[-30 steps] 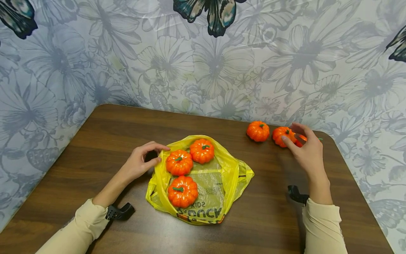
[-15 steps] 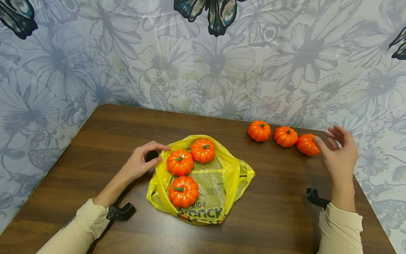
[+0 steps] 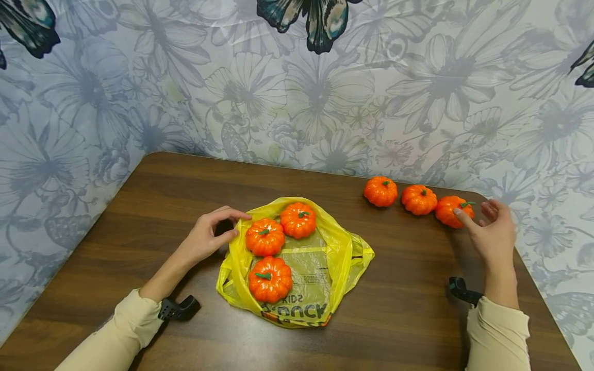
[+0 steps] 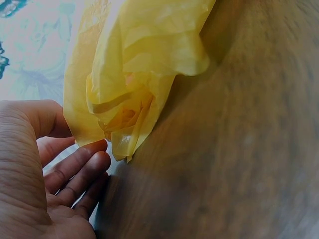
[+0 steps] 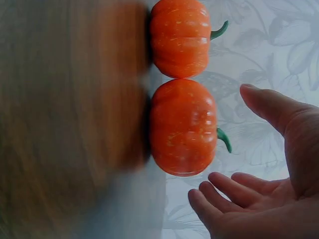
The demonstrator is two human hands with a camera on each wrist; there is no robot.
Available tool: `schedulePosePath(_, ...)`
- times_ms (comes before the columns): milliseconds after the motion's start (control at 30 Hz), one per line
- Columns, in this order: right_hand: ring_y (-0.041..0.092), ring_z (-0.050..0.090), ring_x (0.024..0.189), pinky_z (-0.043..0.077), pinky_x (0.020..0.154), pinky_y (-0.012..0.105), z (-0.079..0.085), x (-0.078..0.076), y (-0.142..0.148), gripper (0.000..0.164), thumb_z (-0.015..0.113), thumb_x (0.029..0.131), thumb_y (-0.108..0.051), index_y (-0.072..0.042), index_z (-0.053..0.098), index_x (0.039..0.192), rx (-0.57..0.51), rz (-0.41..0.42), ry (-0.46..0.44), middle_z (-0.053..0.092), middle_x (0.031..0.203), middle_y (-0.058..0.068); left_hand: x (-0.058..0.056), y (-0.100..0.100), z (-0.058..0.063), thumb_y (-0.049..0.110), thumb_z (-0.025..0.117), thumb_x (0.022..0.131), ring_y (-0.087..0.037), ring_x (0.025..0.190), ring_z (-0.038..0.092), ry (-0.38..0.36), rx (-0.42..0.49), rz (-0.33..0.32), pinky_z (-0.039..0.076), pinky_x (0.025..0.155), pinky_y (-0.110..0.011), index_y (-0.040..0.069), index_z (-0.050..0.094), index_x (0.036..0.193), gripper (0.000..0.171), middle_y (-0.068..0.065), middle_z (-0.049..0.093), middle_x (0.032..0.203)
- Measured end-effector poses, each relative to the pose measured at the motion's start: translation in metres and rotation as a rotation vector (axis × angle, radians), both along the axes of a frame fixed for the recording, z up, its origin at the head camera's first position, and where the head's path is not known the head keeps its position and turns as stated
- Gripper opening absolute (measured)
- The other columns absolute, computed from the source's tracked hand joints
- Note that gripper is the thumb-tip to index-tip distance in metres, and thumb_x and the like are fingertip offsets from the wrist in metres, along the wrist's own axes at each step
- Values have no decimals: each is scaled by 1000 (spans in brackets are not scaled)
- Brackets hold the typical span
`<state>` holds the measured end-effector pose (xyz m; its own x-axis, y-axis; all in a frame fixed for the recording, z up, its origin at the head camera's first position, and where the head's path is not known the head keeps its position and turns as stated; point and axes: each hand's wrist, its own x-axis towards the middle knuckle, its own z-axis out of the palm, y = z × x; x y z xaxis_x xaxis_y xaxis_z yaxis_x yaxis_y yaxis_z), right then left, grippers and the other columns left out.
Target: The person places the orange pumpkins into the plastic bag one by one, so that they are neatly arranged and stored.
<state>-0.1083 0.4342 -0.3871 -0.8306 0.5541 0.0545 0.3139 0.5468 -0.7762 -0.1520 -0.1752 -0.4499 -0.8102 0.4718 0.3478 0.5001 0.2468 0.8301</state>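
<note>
A yellow plastic bag (image 3: 343, 252) lies spread with its mouth up on the table, three orange toy pumpkins (image 3: 270, 280) inside. At its left rim, my left hand (image 3: 206, 237) pinches the edge with thumb and index finger; in the left wrist view, the bag (image 4: 149, 45) partly hides those fingertips. Three more pumpkins (image 3: 380, 191) stand in a row at the back right. My right hand (image 3: 494, 232) is beside the rightmost pumpkin (image 3: 452, 211), thumb and fingers spread apart. The right wrist view shows a gap between that hand (image 5: 259, 199) and the nearest pumpkin (image 5: 183, 128).
The brown wooden table (image 3: 185, 180) ends at the back against a floral wall covering (image 3: 320, 103). Its right edge runs close to my right hand. Black wrist mounts (image 3: 178, 309) sit on both forearms.
My right hand went right from over the middle pumpkin of the row to the far side of the rightmost one, then slightly down and nearer to it. The left hand kept its place.
</note>
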Motion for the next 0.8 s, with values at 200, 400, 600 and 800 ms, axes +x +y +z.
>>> schedulePosePath(200,38,32,156,33,123,29,-11,0,5,93,70,100,-36,0,15,166,-6,103,-54,28,169,28,-1,0,-1,-3,69,96,-18,101,60,2,-1,0,48,94,-29,9,73,127,33,-6,73,119)
schedulePosePath(400,33,42,152,40,110,14,-19,-2,4,88,76,97,-32,-7,28,166,-22,45,-25,37,167,23,0,0,-1,-2,69,96,-18,101,60,-11,-1,4,47,94,-31,11,74,127,34,-4,72,118)
schedulePosePath(600,33,46,149,41,112,15,-22,-2,2,87,79,94,-35,-8,35,164,21,32,-47,44,163,22,2,0,0,-4,68,95,-19,100,59,-6,-2,10,47,94,-31,10,73,127,35,-6,73,118)
schedulePosePath(800,22,48,146,37,118,21,-25,-1,6,85,80,93,-35,-5,37,160,13,34,-49,45,160,23,2,0,1,-4,69,94,-18,100,60,-3,-9,10,48,93,-30,9,73,127,35,-6,73,119)
